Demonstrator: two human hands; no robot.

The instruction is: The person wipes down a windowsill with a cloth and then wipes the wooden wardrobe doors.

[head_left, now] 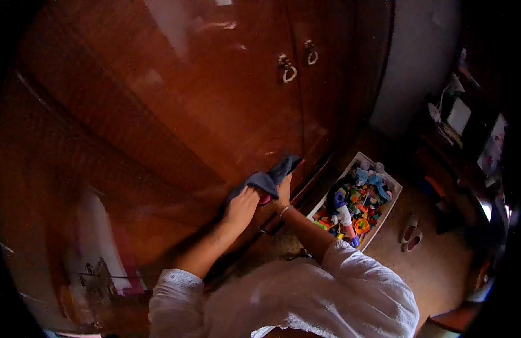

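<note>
A dark grey-blue cloth [263, 182] with a bit of pink at its lower edge is bunched between my two hands, in front of the glossy brown wardrobe [215, 112]. My left hand [243, 205] grips its left part, the fingers curled into the fabric. On the other side, my right hand [283, 194] has hold of the cloth where it rises toward the upper right. Folds hide some of my fingertips. Whether the cloth touches the wardrobe door, I cannot tell.
Right of my arms, a white bin [389, 211] full of colourful toys stands on the floor. A pair of shoes [410, 235] lies beyond it. Two metal ring handles [288, 73] hang on the wardrobe doors. Cluttered dark furniture [441, 129] lines the far right.
</note>
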